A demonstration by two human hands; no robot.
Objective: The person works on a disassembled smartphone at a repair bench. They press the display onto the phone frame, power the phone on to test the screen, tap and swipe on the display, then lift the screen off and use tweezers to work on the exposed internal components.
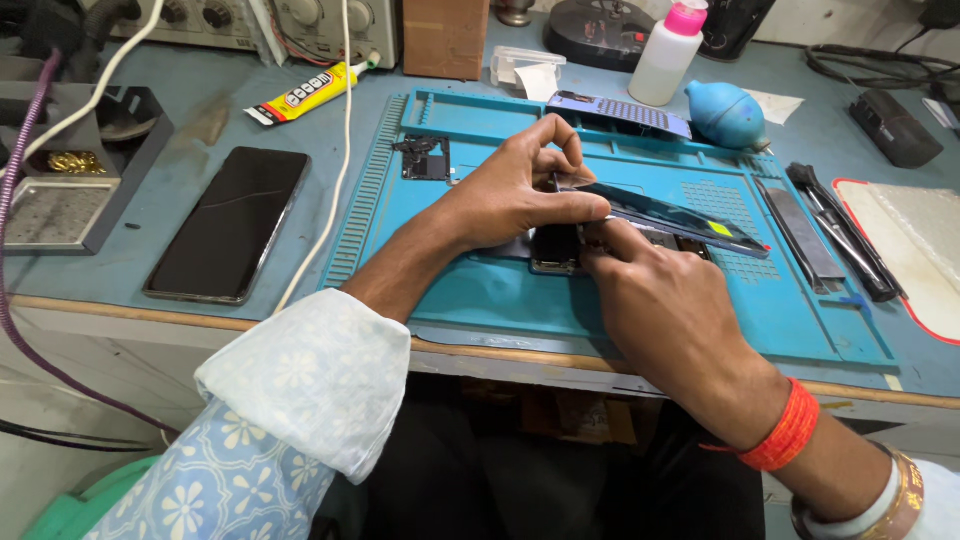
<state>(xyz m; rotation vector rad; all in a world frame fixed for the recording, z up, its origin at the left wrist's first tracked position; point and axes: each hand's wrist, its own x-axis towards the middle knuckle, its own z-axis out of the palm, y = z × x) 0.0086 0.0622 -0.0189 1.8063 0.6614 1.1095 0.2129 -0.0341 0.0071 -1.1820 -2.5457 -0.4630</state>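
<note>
Meanwhile, at a cluttered repair table point(180, 130), a person's left hand point(510, 190) and right hand point(665, 310) are working together on a dark phone screen panel point(680, 218), which is lying tilted above the middle of a blue work mat point(500, 290). The left hand's fingers point(575, 208) are pinching the panel's near end, thumb underneath and forefinger along the top, while the right hand's fingers point(610, 240) are pressing in from below against the panel and a small dark part point(555, 248) resting on the mat (whether they are gripping it cannot be told). A second phone point(230, 222) is lying face up near the table's left front edge, well apart from the hands. Toward the back edge are sitting a yellow glue tube point(305, 92), a white bottle with a pink cap point(665, 55) and a blue air blower point(727, 115). Dark hand tools point(840, 232) are lying at the mat's right edge.
</note>
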